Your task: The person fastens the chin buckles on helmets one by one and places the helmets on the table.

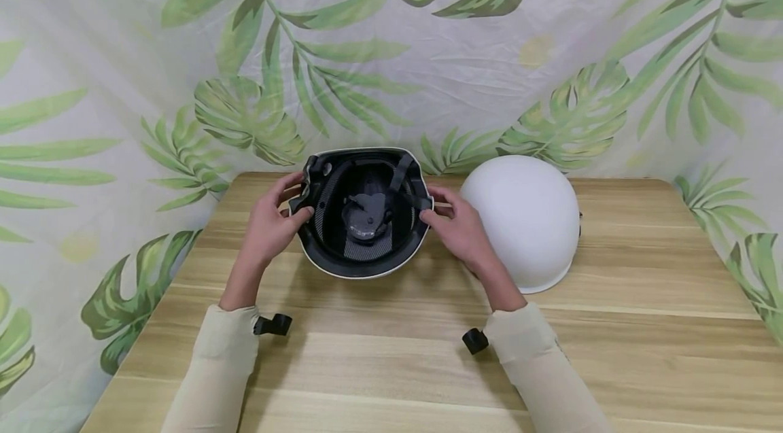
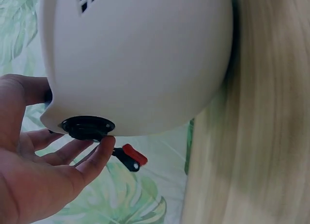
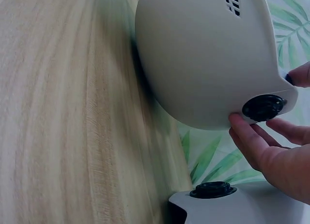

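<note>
A white helmet [image 1: 366,270] lies upside down in front of me, its black padded inside facing up and a clear crumpled piece showing at the bottom. My left hand [image 1: 276,219] grips its left rim, thumb over the edge and fingers outside. On the opposite rim my right hand [image 1: 455,222] grips the same way. In the left wrist view, fingers touch beside a round black side fitting [image 2: 88,128]; a strap end with a red clip [image 2: 134,155] hangs there. Another black side fitting [image 3: 263,107] shows between the right hand's fingers in the right wrist view.
A second white helmet [image 1: 523,222] stands dome up on the wooden table [image 1: 367,365], just right of my right hand. Behind the table hangs a leaf-print cloth [image 1: 465,73]. Small black cameras sit at both wrists.
</note>
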Motion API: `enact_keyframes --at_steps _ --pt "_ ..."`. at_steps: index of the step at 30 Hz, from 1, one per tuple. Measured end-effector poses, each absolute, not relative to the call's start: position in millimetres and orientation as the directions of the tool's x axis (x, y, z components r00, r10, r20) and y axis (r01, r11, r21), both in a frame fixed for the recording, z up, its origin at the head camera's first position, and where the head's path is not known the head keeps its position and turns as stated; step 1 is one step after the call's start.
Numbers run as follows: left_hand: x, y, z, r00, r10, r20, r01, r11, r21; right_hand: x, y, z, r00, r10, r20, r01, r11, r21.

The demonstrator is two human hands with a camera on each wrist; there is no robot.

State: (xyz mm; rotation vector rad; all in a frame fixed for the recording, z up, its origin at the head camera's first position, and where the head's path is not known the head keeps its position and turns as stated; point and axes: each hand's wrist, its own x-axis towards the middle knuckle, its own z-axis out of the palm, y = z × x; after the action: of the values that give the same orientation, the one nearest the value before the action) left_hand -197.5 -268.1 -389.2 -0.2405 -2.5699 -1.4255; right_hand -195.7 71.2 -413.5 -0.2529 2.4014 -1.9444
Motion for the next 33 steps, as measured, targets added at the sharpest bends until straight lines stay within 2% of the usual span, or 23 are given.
enact_keyframes --at_steps 7,14,21,33 --pt "-192.2 -266.6 -382.1 -0.964 0.074 0.255 0.256 0.523 0.813 -194.7 74.6 -409.2 -0.982 -0.179 0.057 -0.097 0.221 -0.97" --pt "-187.1 -266.0 -379.7 -0.97 0.101 0.223 0.242 0.527 0.815 -188.9 79.4 -400.8 -0.978 -0.21 -0.009 -0.035 0.205 -0.978" --pt "-187.4 -265.1 -376.8 -0.97 0.132 0.205 0.244 0.53 0.812 -187.1 85.0 -395.7 -0.972 -0.234 -0.026 -0.036 0.256 -0.966" --pt "-196.4 -283.1 -385.9 -0.983 0.095 0.156 0.181 0.396 0.9 -186.0 92.2 -388.9 -0.96 -0.277 -0.031 -0.063 0.322 -0.945"
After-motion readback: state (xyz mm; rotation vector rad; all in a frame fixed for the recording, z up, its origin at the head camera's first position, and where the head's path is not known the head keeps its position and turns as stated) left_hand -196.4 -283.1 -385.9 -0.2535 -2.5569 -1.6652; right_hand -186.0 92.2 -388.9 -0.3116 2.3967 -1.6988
